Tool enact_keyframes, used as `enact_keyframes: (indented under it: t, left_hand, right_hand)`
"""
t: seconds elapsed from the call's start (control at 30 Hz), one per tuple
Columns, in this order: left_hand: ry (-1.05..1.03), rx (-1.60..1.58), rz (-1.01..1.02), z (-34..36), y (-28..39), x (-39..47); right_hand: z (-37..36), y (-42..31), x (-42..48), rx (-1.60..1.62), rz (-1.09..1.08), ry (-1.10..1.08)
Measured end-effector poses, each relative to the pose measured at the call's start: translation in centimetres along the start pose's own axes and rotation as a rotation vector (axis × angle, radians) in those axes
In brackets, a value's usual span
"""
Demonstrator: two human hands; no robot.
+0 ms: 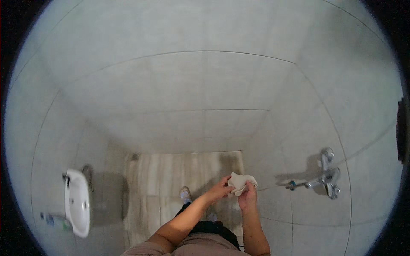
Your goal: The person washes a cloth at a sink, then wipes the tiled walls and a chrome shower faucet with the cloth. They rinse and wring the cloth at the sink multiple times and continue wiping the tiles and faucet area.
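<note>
A folded cream cloth (241,183) is held between both hands in front of my body, above the floor. My left hand (221,189) grips its left side, fingers on the edge. From below, my right hand (248,198) pinches the lower right part, where layered folds show. Part of the cloth is hidden behind my fingers. To the right of the hands, apart from them, a chrome mixer tap (326,179) is fixed on the tiled wall.
A white washbasin (77,204) is mounted on the left wall, with blurred small items (55,220) beside it. Grey tiled walls (205,83) enclose the wood-look floor (147,179). One shoe (185,194) stands on the floor. A dark object (401,131) shows at the right rim.
</note>
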State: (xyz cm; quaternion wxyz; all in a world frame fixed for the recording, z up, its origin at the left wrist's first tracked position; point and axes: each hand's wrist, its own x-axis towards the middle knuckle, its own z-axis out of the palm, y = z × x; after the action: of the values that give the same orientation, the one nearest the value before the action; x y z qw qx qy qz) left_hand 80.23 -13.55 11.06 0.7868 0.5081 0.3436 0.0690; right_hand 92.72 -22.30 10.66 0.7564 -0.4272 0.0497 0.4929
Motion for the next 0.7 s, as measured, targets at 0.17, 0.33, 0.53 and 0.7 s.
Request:
enact_keyframes:
  t: [0.17,0.33,0.53,0.7]
  left_hand:
    - [0.488,-0.254,0.178,-6.6,1.0,-9.6]
    - [0.571,-0.775,0.256,-12.9,-4.0,-19.4]
    - [0.592,-0.943,0.417,-18.3,-10.9,-33.8]
    - [1.223,-0.672,0.753,-24.3,-11.7,-46.8]
  right_hand:
    - [7.9,6.6,-2.5,-0.174,0.125,-0.294]
    - [16.8,14.3,-9.8,-0.278,0.257,-0.6]
    - [22.3,28.4,-17.8,-0.372,0.554,-0.778]
    - [27.5,40.5,-23.2,-0.331,0.736,-1.062]
